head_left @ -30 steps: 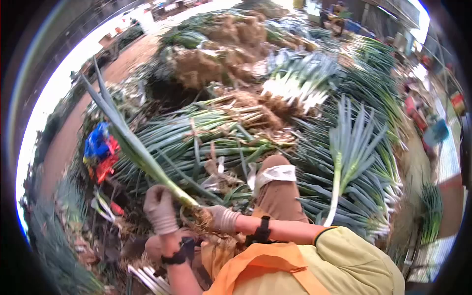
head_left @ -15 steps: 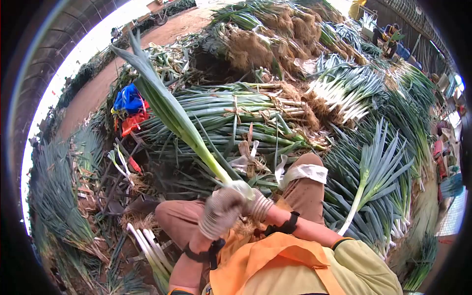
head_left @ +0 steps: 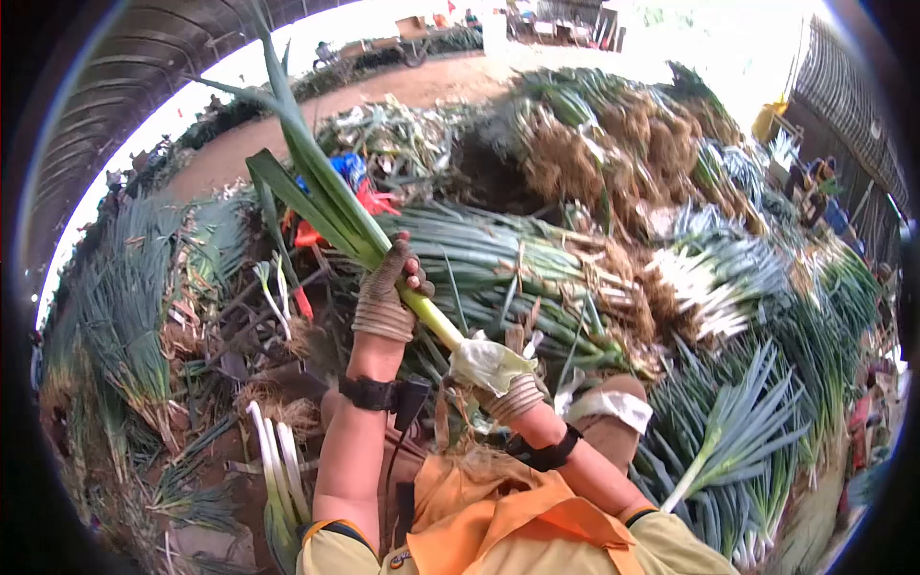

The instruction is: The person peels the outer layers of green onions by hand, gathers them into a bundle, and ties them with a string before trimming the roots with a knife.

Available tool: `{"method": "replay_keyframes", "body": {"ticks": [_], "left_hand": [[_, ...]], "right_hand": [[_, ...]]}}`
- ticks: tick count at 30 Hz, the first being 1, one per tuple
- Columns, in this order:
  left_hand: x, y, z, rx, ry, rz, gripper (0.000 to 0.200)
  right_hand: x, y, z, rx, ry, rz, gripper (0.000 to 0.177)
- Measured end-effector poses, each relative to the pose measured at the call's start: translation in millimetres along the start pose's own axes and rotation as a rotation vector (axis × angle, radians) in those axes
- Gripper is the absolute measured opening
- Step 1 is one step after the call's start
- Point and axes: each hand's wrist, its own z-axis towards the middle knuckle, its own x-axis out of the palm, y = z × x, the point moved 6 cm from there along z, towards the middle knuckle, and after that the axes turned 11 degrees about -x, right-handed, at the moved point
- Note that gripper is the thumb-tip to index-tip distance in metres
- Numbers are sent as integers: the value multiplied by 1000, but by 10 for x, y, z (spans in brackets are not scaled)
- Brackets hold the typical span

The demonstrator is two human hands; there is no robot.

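Note:
A long green leek (head_left: 331, 206) slants up to the left in front of me. My left hand (head_left: 391, 287), in a dirty glove with bare fingertips, is wrapped round its stalk where the leaves begin. At the lower end my right hand (head_left: 508, 391), also gloved, is closed; a crumpled whitish piece (head_left: 489, 364) covers the stalk's end and hides most of its fingers. Behind the leek lies a tied bundle of leeks (head_left: 498, 249) with brown roots to the right.
Peeled white leeks (head_left: 704, 278) lie at the right, with a leafy leek (head_left: 719, 431) nearer. Rooted leeks (head_left: 613, 144) are heaped behind. More leeks (head_left: 115, 307) stand at left; white stalks (head_left: 278, 460) lie by my left arm. A person (head_left: 819, 192) is at far right.
My left hand has moved up from the leek's base to grip the upper stalk. My view has tilted up, and the whitish piece now spreads wider over the lower end.

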Motion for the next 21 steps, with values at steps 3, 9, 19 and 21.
{"method": "replay_keyframes", "body": {"ticks": [3, 9, 19, 21], "left_hand": [[-30, -228, 291, 83, -67, -98, 18], [-277, -422, 513, 117, -229, -31, 15], [-1249, -562, 514, 11, -414, 11, 15], [-1470, -756, 410, 97, -465, 49, 15]], "right_hand": [[321, -534, 3, 301, -132, 79, 19], [357, -579, 382, 683, -334, 1354, 23], [-130, 34, -157, 397, 143, 1059, 20], [-207, 152, -635, 309, -27, 1190, 24]]}}
